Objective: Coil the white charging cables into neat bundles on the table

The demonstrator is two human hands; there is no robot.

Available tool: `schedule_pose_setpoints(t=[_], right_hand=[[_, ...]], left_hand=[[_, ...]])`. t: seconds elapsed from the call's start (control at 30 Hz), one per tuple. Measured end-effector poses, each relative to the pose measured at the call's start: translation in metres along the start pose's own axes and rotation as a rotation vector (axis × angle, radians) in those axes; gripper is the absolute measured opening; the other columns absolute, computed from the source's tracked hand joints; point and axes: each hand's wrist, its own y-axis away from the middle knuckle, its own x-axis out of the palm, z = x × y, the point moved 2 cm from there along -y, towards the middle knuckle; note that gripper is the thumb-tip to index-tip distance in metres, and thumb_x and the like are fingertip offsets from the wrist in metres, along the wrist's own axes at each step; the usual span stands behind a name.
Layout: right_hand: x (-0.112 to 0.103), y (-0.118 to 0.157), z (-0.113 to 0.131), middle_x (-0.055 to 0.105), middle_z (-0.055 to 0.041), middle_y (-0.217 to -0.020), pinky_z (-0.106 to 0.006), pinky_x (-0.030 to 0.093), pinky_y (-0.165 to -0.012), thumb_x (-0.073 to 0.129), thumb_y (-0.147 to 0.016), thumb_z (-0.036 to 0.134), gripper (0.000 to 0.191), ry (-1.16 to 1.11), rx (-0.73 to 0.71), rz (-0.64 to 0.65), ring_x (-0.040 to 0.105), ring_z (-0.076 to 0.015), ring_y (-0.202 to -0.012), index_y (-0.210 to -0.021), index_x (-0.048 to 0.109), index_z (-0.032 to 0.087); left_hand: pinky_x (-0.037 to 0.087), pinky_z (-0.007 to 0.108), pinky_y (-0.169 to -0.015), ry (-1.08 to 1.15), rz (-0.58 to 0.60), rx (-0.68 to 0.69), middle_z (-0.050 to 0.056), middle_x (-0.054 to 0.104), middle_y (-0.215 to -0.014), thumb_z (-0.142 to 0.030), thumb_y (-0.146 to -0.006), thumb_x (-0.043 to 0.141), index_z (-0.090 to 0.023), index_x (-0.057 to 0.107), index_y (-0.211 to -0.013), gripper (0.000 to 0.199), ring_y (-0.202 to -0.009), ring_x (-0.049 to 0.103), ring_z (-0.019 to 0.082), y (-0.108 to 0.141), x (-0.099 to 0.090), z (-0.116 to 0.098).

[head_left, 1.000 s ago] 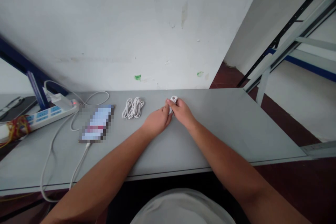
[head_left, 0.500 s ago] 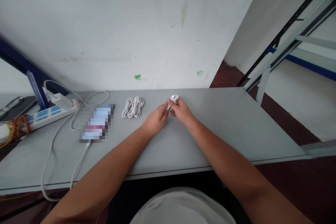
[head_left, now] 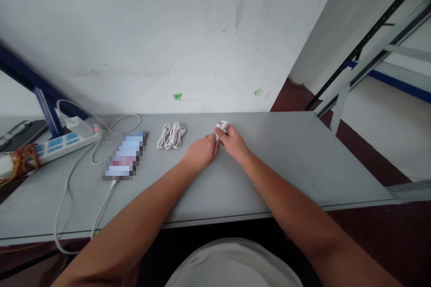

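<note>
My right hand point(head_left: 234, 142) is shut on a small wound bundle of white cable point(head_left: 222, 126), which sticks out above my fingers. My left hand point(head_left: 202, 151) sits against it from the left, its fingertips pinching the lower part of the bundle, though the fingers hide most of that part. Both hands rest low over the grey table point(head_left: 279, 161). To the left of my left hand lies a looser coil of white cable point(head_left: 171, 136), apart from my hands.
A phone with a pixelated screen point(head_left: 125, 156) lies on the table, its white charging cable point(head_left: 103, 210) running to a power strip point(head_left: 67, 145) at the left. A tangle of rubber bands point(head_left: 23, 157) lies beyond it. A wall stands behind the table, and metal shelving stands at the right.
The white bundle looks more tightly gathered, and my fingers sit closer around it. My hands have barely moved, and the view has shifted slightly.
</note>
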Motion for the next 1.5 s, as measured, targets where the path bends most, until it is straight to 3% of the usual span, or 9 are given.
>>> schedule_pose_setpoints(t=[0.2, 0.43, 0.57, 0.77, 0.97, 1.13, 1.27, 1.37, 1.5], right_hand=[[-0.006, 0.000, 0.006, 0.048, 0.0033, -0.061, -0.025, 0.035, -0.054, 0.054, -0.079, 0.064, 0.045, 0.059, 0.039, 0.077, 0.042, -0.0117, -0.055, -0.073, 0.050, 0.020], [-0.003, 0.008, 0.011, 0.043, 0.0041, -0.059, -0.025, 0.032, -0.054, 0.052, -0.083, 0.058, 0.041, 0.158, 0.021, -0.121, 0.040, -0.0118, -0.056, -0.066, 0.042, 0.021], [-0.004, 0.008, 0.013, 0.041, 0.0043, -0.058, -0.025, 0.031, -0.053, 0.050, -0.084, 0.058, 0.042, 0.168, -0.008, -0.083, 0.038, -0.0116, -0.055, -0.066, 0.040, 0.022], [-0.010, 0.006, 0.014, 0.050, 0.0031, -0.056, -0.025, 0.034, -0.051, 0.049, -0.084, 0.060, 0.042, 0.123, 0.058, 0.011, 0.045, -0.0121, -0.052, -0.068, 0.045, 0.021], [-0.013, 0.004, 0.011, 0.043, 0.0049, -0.053, -0.024, 0.028, -0.048, 0.054, -0.080, 0.064, 0.046, 0.117, 0.081, 0.071, 0.038, -0.0101, -0.049, -0.067, 0.043, 0.021], [-0.012, -0.001, 0.005, 0.041, 0.0056, -0.054, -0.024, 0.028, -0.048, 0.056, -0.078, 0.066, 0.046, 0.045, 0.084, 0.119, 0.036, -0.0093, -0.048, -0.071, 0.046, 0.021], [-0.023, -0.009, 0.006, 0.049, 0.0023, -0.060, -0.025, 0.033, -0.051, 0.041, -0.087, 0.064, 0.047, 0.121, 0.059, 0.083, 0.042, -0.0108, -0.051, -0.077, 0.054, 0.020], [-0.045, -0.010, 0.009, 0.058, -0.0022, -0.074, -0.026, 0.037, -0.062, 0.038, -0.093, 0.045, 0.034, 0.403, -0.003, -0.081, 0.053, -0.0142, -0.067, -0.091, 0.060, 0.019], [-0.066, -0.008, 0.000, 0.065, -0.0078, -0.088, -0.029, 0.037, -0.066, 0.050, -0.082, 0.019, 0.019, 0.903, 0.055, 0.009, 0.056, -0.0182, -0.076, -0.094, 0.064, 0.018]], left_hand=[[0.046, 0.036, -0.067, 0.032, -0.001, 0.022, 0.013, 0.065, -0.088, -0.037, -0.099, 0.021, -0.015, 0.053, -0.102, 0.039, -0.075, 0.064, 0.025, 0.001, 0.004, 0.001], [0.043, 0.034, -0.064, 0.131, 0.009, 0.093, 0.010, 0.063, -0.082, -0.040, -0.098, 0.024, -0.017, 0.052, -0.093, 0.036, -0.072, 0.059, 0.022, 0.002, 0.001, 0.000], [0.041, 0.030, -0.060, 0.457, 0.042, 0.104, 0.002, 0.054, -0.069, -0.046, -0.097, 0.030, -0.020, 0.047, -0.080, 0.036, -0.064, 0.051, 0.016, 0.001, -0.002, 0.003], [0.035, 0.024, -0.046, 1.260, 0.321, 0.029, -0.004, 0.039, -0.063, -0.055, -0.094, 0.034, -0.018, 0.050, -0.088, 0.041, -0.048, 0.038, 0.008, 0.000, 0.003, 0.003], [0.027, 0.020, -0.043, 1.472, 0.454, -0.054, -0.006, 0.031, -0.061, -0.053, -0.092, 0.045, -0.019, 0.041, -0.078, 0.037, -0.047, 0.029, 0.006, 0.000, 0.011, 0.007], [0.024, 0.019, -0.043, 1.453, 0.386, -0.056, -0.006, 0.031, -0.060, -0.053, -0.092, 0.044, -0.018, 0.040, -0.076, 0.039, -0.048, 0.027, 0.006, -0.002, 0.016, 0.010], [0.024, 0.018, -0.042, 1.414, 0.254, -0.125, -0.006, 0.033, -0.061, -0.053, -0.091, 0.045, -0.018, 0.042, -0.078, 0.037, -0.046, 0.028, 0.005, -0.006, 0.017, 0.015], [0.023, 0.018, -0.041, 1.361, 0.134, -0.216, -0.006, 0.036, -0.062, -0.052, -0.092, 0.043, -0.019, 0.041, -0.078, 0.036, -0.044, 0.028, 0.005, -0.008, 0.017, 0.021], [0.023, 0.018, -0.041, 1.313, 0.032, -0.277, -0.006, 0.035, -0.059, -0.048, -0.094, 0.041, -0.019, 0.041, -0.077, 0.033, -0.044, 0.029, 0.005, -0.010, 0.014, 0.026]])
